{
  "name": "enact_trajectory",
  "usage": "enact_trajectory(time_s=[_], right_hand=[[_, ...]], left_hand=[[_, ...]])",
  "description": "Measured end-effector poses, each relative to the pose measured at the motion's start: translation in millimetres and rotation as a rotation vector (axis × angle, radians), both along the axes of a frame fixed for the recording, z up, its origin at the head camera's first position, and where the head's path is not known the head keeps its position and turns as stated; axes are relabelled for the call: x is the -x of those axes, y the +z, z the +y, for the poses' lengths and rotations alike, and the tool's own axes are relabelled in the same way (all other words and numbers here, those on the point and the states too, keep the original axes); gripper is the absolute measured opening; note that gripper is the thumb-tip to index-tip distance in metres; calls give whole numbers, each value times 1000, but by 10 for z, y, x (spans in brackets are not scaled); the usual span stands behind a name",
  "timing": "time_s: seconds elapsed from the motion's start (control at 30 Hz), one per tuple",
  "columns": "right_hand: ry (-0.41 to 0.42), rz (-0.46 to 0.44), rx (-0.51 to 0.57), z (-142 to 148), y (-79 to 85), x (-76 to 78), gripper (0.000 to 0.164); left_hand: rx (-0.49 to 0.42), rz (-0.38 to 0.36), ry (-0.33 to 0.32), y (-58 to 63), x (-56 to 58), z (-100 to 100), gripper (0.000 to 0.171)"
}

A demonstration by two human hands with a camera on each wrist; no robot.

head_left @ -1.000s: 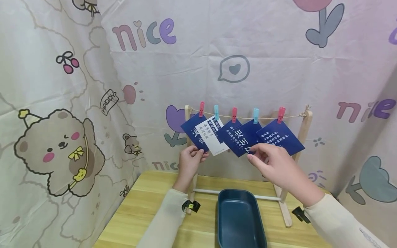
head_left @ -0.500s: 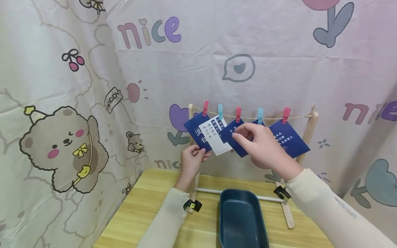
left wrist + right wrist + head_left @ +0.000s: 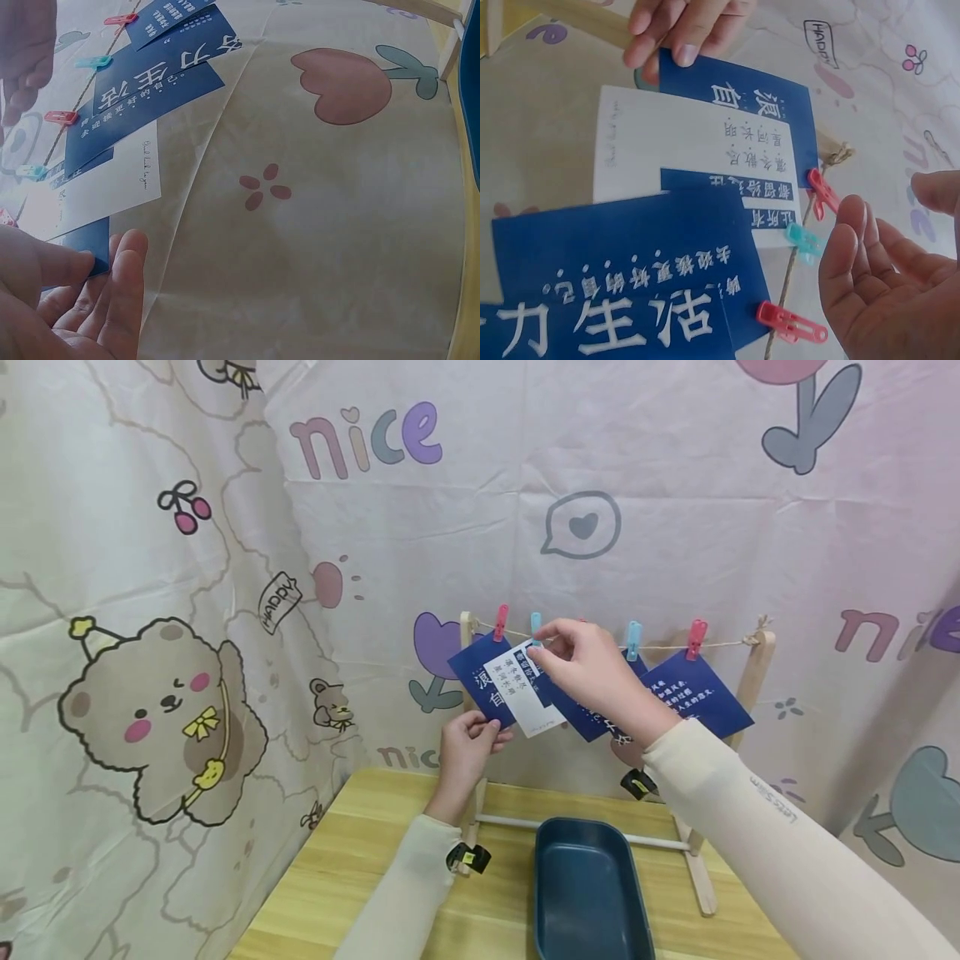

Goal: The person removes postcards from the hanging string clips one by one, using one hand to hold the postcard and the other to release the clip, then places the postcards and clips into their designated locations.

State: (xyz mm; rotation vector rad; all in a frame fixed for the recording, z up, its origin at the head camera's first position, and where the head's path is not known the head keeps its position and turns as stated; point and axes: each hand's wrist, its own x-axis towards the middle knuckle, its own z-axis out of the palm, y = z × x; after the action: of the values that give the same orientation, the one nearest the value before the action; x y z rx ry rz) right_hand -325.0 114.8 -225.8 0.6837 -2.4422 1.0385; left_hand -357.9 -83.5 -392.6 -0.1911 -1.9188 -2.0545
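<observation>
My left hand (image 3: pixel 463 758) pinches the bottom corner of the leftmost blue card (image 3: pixel 471 667) between thumb and fingers. A pink clothespin (image 3: pixel 501 625) holds that card to a twine line (image 3: pixel 723 645). My right hand (image 3: pixel 600 672) is raised in front of the line, by the light blue clothespin (image 3: pixel 804 240) of the white card (image 3: pixel 528 706). In the right wrist view its thumb and fingers stand apart, with nothing between them. Another pink clothespin (image 3: pixel 791 322) holds a blue card (image 3: pixel 630 232) beside the white one. From the head view, my right hand partly covers the middle cards.
The twine runs between wooden posts (image 3: pixel 756 672), joined low down by a white bar (image 3: pixel 510 820). Further right hang a light blue clothespin (image 3: pixel 633 641) and a pink clothespin (image 3: pixel 697 639) with blue cards. A dark blue tray (image 3: pixel 538 885) sits on the wooden table (image 3: pixel 337 852).
My right hand has moved left along the line, from the right-hand cards to the white card's clothespin. The left hand still pinches the leftmost card. The head view has shifted slightly.
</observation>
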Motion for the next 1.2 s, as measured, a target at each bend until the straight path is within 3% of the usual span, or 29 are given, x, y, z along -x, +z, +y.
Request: enact_trajectory(time_s=[0.33,0.63,0.87,1.2], right_hand=[[20,44,77,-179,74,150,30],[21,74,102,-341,127,343,42],[12,8,95,-447,170,485,52],[15,-53,89,-543,170,654,48]], left_hand=[[16,14,-7,-11,1,5,13],[39,4,8,-4,5,-15,12],[43,-1,-5,-14,12,-29,14],[41,14,-10,1,12,-32,13]])
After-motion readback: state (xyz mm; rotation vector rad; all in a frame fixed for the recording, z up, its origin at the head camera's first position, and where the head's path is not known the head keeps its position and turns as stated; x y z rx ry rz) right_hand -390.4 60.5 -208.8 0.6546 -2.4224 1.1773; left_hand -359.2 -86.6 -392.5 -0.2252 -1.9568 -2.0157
